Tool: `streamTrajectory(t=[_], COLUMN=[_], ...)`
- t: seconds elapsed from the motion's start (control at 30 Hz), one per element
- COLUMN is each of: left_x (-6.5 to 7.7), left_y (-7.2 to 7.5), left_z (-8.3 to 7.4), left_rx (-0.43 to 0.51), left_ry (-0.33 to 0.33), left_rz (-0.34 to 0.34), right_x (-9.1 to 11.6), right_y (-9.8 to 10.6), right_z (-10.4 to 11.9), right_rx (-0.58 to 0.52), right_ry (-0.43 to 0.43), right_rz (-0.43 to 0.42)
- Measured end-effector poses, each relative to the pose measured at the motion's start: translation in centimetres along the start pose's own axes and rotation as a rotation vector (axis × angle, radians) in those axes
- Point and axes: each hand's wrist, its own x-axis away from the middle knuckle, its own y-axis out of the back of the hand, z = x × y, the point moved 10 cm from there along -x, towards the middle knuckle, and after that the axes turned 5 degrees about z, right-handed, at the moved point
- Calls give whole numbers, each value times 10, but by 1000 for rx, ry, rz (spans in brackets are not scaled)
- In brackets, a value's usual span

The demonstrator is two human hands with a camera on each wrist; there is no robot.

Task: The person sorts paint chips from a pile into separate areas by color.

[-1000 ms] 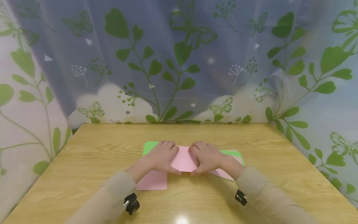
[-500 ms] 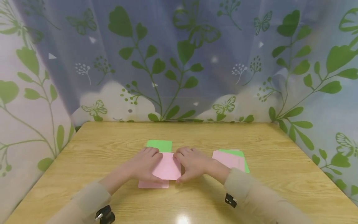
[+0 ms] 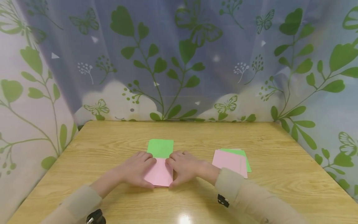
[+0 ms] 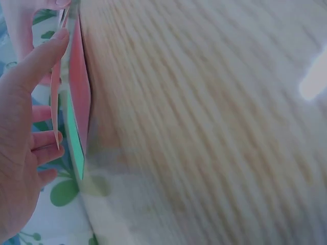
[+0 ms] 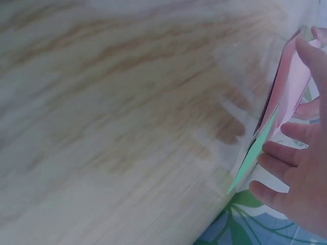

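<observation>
A pink paper card (image 3: 158,173) is held between both hands, low over the wooden table. My left hand (image 3: 133,170) grips its left side, thumb at the near edge and fingers at the far edge. Mirroring it, my right hand (image 3: 183,168) grips the right side the same way. Just beyond them lies a green card (image 3: 160,148). In the left wrist view the held card (image 4: 54,107) stands a small gap above another pink card (image 4: 79,76), which is hidden from the head view and adjoins the green card (image 4: 75,138).
To the right, a loose stack has a pink card (image 3: 230,163) on top and a green card (image 3: 247,160) sticking out beneath. The wooden table (image 3: 112,137) meets a patterned curtain (image 3: 179,77) at its far edge. Dark devices (image 3: 222,200) sit at both sleeves.
Both hands have carried the pink card leftward and toward the body, from right of the green card to over the lower pink card. The right stack has stayed put.
</observation>
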Motion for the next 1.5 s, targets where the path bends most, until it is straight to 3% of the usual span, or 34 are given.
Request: streamTrajectory(t=[0.23,0.67,1.5], left_x=[3,3,2], left_y=[-6,-19,-13], left_z=[2,7,5], left_rx=[38,59,39], left_ry=[-9,20,-1], left_rz=[32,113,94], right_x=[-5,-9,-13], right_y=[-6,-3,-2], right_z=[4,7,7], right_rx=[26,47,15], right_ry=[-10,-17,-43], right_rz=[47,49,46])
